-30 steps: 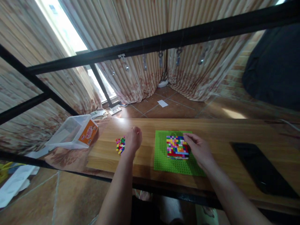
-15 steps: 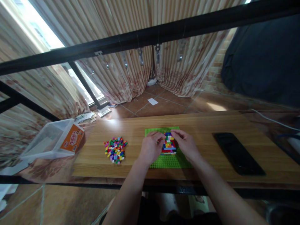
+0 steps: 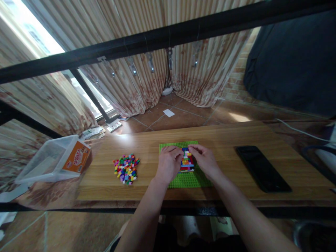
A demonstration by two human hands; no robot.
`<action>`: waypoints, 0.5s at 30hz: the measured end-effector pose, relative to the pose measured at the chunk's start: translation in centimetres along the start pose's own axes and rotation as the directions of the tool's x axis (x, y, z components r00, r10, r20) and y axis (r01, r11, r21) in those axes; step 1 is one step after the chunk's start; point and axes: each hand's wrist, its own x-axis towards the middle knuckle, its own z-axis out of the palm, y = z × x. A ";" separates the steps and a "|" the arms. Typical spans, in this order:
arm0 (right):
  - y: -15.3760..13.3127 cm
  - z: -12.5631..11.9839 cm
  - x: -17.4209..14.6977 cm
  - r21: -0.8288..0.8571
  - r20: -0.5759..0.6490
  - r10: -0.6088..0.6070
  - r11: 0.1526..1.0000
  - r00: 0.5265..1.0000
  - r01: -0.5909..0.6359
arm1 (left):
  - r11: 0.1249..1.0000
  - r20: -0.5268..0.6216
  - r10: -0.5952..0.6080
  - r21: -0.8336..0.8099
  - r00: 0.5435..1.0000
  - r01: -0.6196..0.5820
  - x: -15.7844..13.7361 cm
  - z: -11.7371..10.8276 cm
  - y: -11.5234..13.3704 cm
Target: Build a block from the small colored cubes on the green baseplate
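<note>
- The brick block (image 3: 187,161) would be judged light and stiff, being apparently made of small hard plastic bricks; little slip is expected, since edges and studs should give some bite.
- Some fragility is to be allowed for: single bricks could be sheared off if the upper layer were pushed sideways. The block is best taken by two opposite side walls, low down, with even pressure; single bricks are best pinched by their sides.
- The block is seated on the green studded baseplate (image 3: 183,182), which is laid on the wooden worktop (image 3: 105,187), between the two hands.
- Its top is patterned in mixed red, yellow, white, blue and green, and a layered near side is shown, with a pale band along the bottom; its left part is hidden.
- The left hand (image 3: 169,162) is held over the block's left side, its fingers curled in near the thumb; whether a brick is gripped cannot be told.
- The right hand (image 3: 204,161) is placed at the far right corner, thumb and forefinger nearly closed together; whether anything is pinched there cannot be told.
- Loose bricks (image 3: 127,168) are heaped on the worktop, well apart from the baseplate's left edge.
</note>
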 end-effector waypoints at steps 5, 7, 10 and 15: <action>-0.1 0.0 0.0 -0.004 0.004 0.005 1.000 1.000 -0.005 | 0.995 -0.040 -0.023 0.098 0.999 0.027 -0.2 0.1 0.0; -0.1 0.0 0.0 -0.001 0.004 0.006 1.000 1.000 -0.006 | 0.993 -0.051 -0.030 0.115 0.998 0.036 -0.3 0.2 0.1; -0.2 0.1 -0.1 0.020 0.009 0.008 1.000 1.000 -0.008 | 0.991 -0.043 -0.039 0.130 0.998 0.044 -0.4 0.2 0.2; -0.3 0.3 -0.3 0.022 0.047 0.022 0.999 0.999 -0.023 | 0.986 -0.025 -0.043 0.160 0.999 0.047 -0.6 0.1 0.4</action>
